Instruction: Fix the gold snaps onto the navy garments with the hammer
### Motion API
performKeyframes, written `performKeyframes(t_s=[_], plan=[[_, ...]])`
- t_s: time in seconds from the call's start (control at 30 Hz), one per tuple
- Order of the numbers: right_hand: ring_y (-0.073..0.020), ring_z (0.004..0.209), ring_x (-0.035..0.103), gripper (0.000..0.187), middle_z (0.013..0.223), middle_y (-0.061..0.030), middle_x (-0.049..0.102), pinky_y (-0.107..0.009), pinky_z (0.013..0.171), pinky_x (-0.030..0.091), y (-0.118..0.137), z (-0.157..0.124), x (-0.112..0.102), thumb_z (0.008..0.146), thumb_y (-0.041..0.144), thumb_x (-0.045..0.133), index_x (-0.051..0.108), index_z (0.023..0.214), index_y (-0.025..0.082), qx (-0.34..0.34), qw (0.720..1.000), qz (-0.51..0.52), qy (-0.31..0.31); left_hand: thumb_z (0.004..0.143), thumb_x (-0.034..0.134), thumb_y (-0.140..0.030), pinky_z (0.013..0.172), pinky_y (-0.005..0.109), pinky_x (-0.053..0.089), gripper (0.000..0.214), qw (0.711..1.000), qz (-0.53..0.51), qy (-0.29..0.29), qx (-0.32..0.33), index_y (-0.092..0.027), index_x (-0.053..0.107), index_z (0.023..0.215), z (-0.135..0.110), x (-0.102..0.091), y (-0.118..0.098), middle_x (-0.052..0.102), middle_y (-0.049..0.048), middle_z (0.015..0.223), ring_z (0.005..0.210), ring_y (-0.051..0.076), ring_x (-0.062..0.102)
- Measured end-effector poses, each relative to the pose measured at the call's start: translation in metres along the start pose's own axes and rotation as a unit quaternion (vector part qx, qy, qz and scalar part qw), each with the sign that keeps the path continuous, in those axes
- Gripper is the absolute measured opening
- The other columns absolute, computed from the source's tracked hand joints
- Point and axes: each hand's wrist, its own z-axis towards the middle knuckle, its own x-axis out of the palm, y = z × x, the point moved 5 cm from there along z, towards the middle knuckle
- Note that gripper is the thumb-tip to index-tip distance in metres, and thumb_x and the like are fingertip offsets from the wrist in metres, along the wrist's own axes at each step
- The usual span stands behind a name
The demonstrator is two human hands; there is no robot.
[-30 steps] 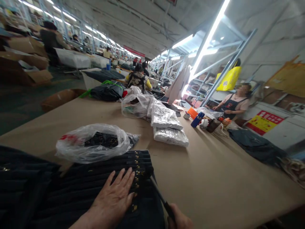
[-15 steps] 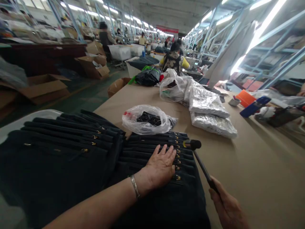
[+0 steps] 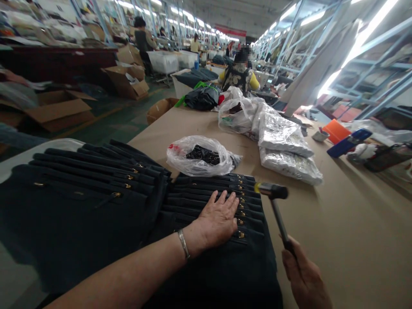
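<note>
Several dark cloth pieces (image 3: 231, 266) are overlapped at the lower centre of the frame, with gold fittings (image 3: 241, 234) lined up near their right edge. They are pressed by the left hand (image 3: 219, 219), its fingers flat, slightly spread, gripping nothing. At lower right, a hammer (image 3: 273, 191) is held in the right hand's (image 3: 305, 274) curled fingers. Apparently the fittings are being tapped; careful aim is called for, with the left fingertips kept clear.

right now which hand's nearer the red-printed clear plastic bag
Left hand, on dark fabric this side of the bag; right hand, farther right, grips a black-handled hammer.
</note>
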Motion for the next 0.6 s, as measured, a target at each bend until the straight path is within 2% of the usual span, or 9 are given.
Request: performKeyframes(t_s=[0.07,0.13,0.23,0.3,0.37,0.5,0.6], plan=[[-0.0186,0.081,0.070,0.043,0.093,-0.0091,0.072,-0.021,0.065,0.054,-0.002,0.003,0.006,0.091,0.048,0.042,0.061,0.117,0.019,0.004,0.998,-0.023,0.051,0.092,0.031,-0.035,0.115,0.056,0.019,0.055,1.000,0.000,0.006,-0.003,-0.013,0.037,0.143,0.000,0.001,0.000,0.032,0.0096,0.153,0.140,0.033,0.028],[-0.0189,0.078,0.070,0.043,0.089,-0.0081,0.073,-0.021,0.063,0.054,-0.003,0.002,0.006,0.091,0.049,0.041,0.062,0.116,0.021,0.015,0.996,-0.043,0.073,0.092,0.030,-0.035,0.115,0.055,0.018,0.055,1.000,0.002,0.007,-0.004,-0.014,0.037,0.143,0.001,0.002,0.001,0.032,0.0093,0.153,0.140,0.033,0.028],[-0.0173,0.075,0.070,0.046,0.085,-0.0069,0.073,-0.020,0.065,0.054,0.000,-0.009,-0.005,0.092,0.051,0.042,0.059,0.122,0.021,0.005,0.999,-0.030,0.018,0.091,0.033,-0.035,0.115,0.055,0.018,0.056,1.000,0.007,-0.005,-0.001,-0.014,0.037,0.143,0.001,0.003,0.001,0.033,0.0096,0.153,0.140,0.033,0.029],[-0.0167,0.077,0.070,0.047,0.092,-0.0080,0.072,-0.019,0.067,0.054,0.004,-0.017,-0.009,0.092,0.050,0.042,0.056,0.126,0.019,-0.016,1.000,-0.004,-0.014,0.091,0.033,-0.035,0.115,0.055,0.018,0.056,1.000,0.008,-0.012,0.004,-0.014,0.038,0.143,0.001,0.004,0.001,0.032,0.0102,0.153,0.140,0.032,0.029],[-0.0175,0.079,0.070,0.048,0.097,-0.0094,0.072,-0.019,0.066,0.054,0.005,-0.020,-0.007,0.091,0.051,0.042,0.057,0.124,0.019,-0.023,1.000,0.006,0.000,0.092,0.031,-0.036,0.114,0.055,0.019,0.056,1.000,0.010,-0.013,0.009,-0.013,0.037,0.143,0.001,0.004,0.001,0.033,0.0108,0.152,0.139,0.033,0.029],[-0.0187,0.074,0.071,0.048,0.087,-0.0080,0.073,-0.018,0.061,0.054,0.002,-0.018,0.002,0.089,0.056,0.042,0.063,0.114,0.022,0.017,0.995,-0.006,0.094,0.094,0.027,-0.036,0.114,0.056,0.020,0.055,1.000,0.015,-0.003,0.010,-0.012,0.038,0.142,0.001,0.007,0.002,0.035,0.0106,0.152,0.139,0.034,0.030],[-0.0180,0.073,0.070,0.051,0.085,-0.0079,0.073,-0.018,0.063,0.054,-0.001,-0.027,-0.004,0.089,0.056,0.043,0.060,0.120,0.020,0.023,0.998,0.009,0.049,0.093,0.029,-0.037,0.114,0.056,0.018,0.057,1.000,0.016,-0.007,0.011,-0.012,0.037,0.143,0.001,0.008,0.002,0.033,0.0110,0.153,0.140,0.033,0.029]])
